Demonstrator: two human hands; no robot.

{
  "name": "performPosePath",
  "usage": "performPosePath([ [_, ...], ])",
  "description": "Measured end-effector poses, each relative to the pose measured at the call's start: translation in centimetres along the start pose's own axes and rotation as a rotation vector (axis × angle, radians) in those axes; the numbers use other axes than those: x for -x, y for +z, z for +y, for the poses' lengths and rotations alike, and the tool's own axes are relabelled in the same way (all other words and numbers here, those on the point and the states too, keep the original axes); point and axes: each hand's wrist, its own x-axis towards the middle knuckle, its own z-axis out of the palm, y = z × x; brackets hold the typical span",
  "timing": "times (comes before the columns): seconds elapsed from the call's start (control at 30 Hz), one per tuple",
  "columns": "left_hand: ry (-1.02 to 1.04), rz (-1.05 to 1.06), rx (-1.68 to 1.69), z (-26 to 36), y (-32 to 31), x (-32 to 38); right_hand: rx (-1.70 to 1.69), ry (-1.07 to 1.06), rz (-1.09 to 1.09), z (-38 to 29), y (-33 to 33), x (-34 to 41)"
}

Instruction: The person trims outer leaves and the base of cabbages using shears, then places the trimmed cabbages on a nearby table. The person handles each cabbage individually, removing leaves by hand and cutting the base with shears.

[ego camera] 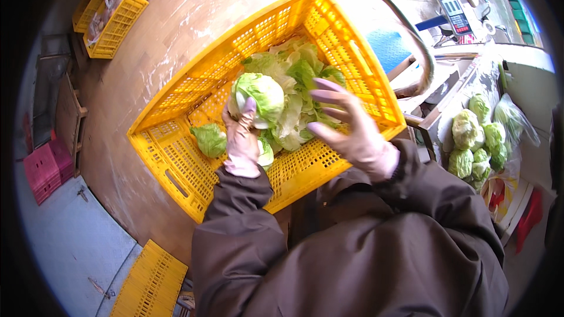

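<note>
My left hand [242, 136], in a thin pale glove, grips a round head of lettuce [261, 94] over a yellow plastic crate [167, 134]. Gloved as well, my right hand [348, 127] hovers over the crate's near right side with its fingers spread and nothing in them. Loose lettuce leaves [299, 75] are heaped in the crate's right half. A smaller lettuce piece [209, 140] lies to the left of my left wrist. Another pale green piece [265, 153] shows just right of that wrist, partly hidden.
Several lettuce heads [467, 130] and a clear plastic bag [513, 116] lie on the right. Beyond them stands a platform scale with a blue plate [387, 48], a curved rail [423, 53] and a keypad display [456, 13]. More yellow crates [116, 22] sit far left; a pink crate [46, 167] is nearer.
</note>
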Motion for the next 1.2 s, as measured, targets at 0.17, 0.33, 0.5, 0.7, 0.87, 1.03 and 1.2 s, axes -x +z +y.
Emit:
performPosePath([
  [0.17,0.191,-0.051,0.126,1.9,8.9,8.7,0.026,-0.365,0.305,-2.3,3.7,-1.2],
  [0.33,0.359,-0.095,0.097,3.7,11.2,11.2,-0.078,-0.37,0.266,-4.4,0.7,-0.5],
  [0.5,0.508,-0.045,0.001,4.4,11.6,11.9,-0.032,-0.407,0.26,-7.0,-0.8,0.4],
  [0.7,0.583,0.015,-0.196,6.7,10.3,11.3,-0.147,-0.097,0.171,-10.0,-3.6,0.5],
  [0.87,0.228,-0.278,0.187,8.3,8.1,14.4,-0.664,0.255,0.144,-8.1,-7.2,-2.4],
  [1.03,0.035,-0.416,0.356,8.5,8.3,15.4,-0.022,0.607,-0.016,-2.7,-6.6,-3.4],
  [1.2,0.17,-0.23,0.365,7.4,9.4,15.5,0.32,-0.055,0.202,-3.4,-5.2,0.2],
])
